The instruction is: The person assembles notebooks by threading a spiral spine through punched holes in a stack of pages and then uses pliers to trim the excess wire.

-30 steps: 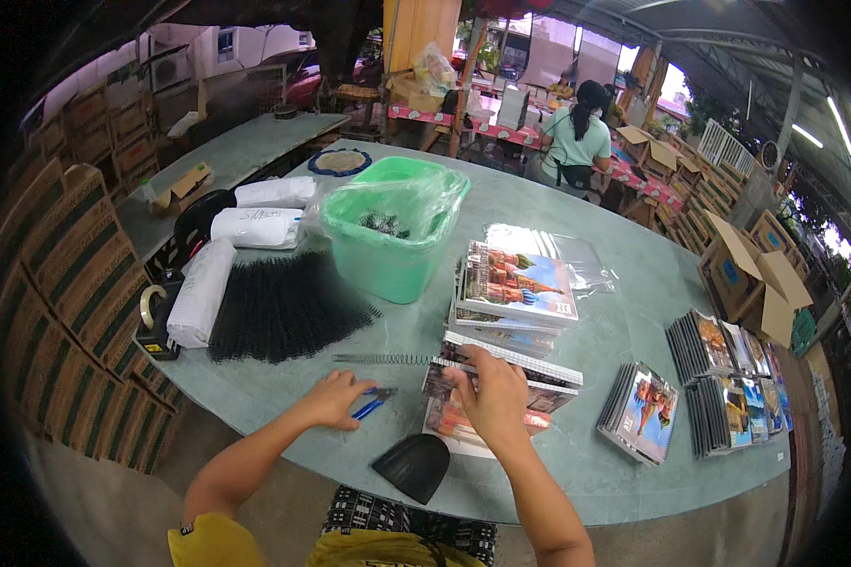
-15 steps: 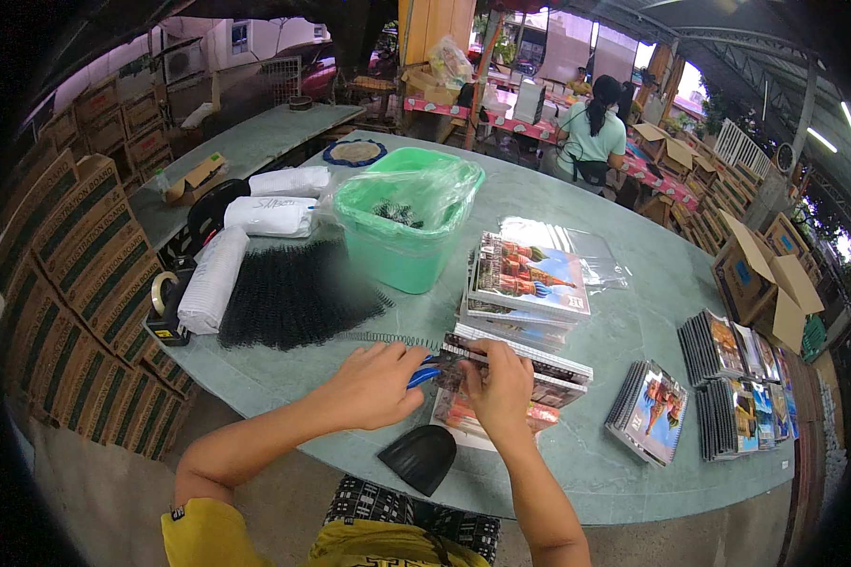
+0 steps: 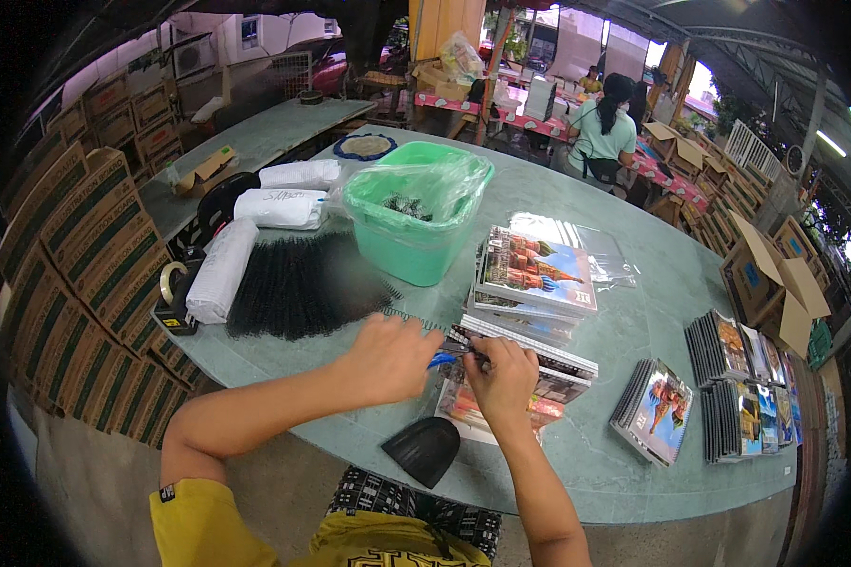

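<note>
Blue tool (image 3: pixel 442 360) pinched in left hand (image 3: pixel 388 357), right hand (image 3: pixel 501 373) gripping spiral-bound booklet (image 3: pixel 529 364) — hands now closer (nearly touching)

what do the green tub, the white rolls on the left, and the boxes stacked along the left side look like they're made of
Green tub: looks like moulded plastic, smooth, uniform colour, lined with a thin clear film bag that glints and wrinkles at the rim.
White rolls: probably paper or plastic wrap; matte, slightly creased, too far to tell which.
Stacked boxes: corrugated cardboard by the look, matte brown with printed green stripes and folded flaps.
</note>
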Available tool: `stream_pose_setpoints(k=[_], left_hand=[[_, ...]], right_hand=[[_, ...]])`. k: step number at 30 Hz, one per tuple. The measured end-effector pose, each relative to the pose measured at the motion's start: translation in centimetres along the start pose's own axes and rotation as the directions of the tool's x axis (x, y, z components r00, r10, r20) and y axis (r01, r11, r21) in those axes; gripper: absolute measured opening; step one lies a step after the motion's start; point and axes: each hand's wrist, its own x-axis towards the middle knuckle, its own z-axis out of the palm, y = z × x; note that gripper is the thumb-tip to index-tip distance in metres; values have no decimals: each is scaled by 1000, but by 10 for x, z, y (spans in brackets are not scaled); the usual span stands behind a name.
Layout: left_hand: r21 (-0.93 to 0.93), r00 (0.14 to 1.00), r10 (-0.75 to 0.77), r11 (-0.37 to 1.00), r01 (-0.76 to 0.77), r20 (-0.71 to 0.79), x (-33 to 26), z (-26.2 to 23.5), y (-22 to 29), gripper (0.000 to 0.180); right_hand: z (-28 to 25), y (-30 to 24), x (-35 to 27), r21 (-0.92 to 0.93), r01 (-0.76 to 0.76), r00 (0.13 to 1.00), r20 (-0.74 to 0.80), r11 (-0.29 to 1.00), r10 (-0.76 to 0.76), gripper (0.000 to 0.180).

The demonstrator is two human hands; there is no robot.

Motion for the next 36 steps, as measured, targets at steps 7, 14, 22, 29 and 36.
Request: stream_pose_setpoints(k=[7, 14, 22, 29, 36], left_hand=[[-310, 996, -46, 948, 67, 76, -16, 44, -22, 30], [-197, 978, -200, 963, 184, -60, -47, 145, -30, 41], [-631, 980, -46, 771, -90, -195, -30, 89, 38, 37], [-449, 948, 95, 863, -230, -303, 0, 84, 26, 34], [-511, 832, -135, 838, -194, -538, 15, 56, 34, 27]], right_hand=[[-4, 8, 7, -28, -76, 996, 41, 997, 78, 18], [-4, -9, 10, 83, -52, 999, 7, 995, 52, 14], [-35, 3, 0, 13, -56, 995, 87, 998, 55, 24], [-76, 33, -16, -182, -106, 987, 101, 978, 126, 11], [-78, 47, -29, -71, -163, 979, 113, 984, 171, 10]])
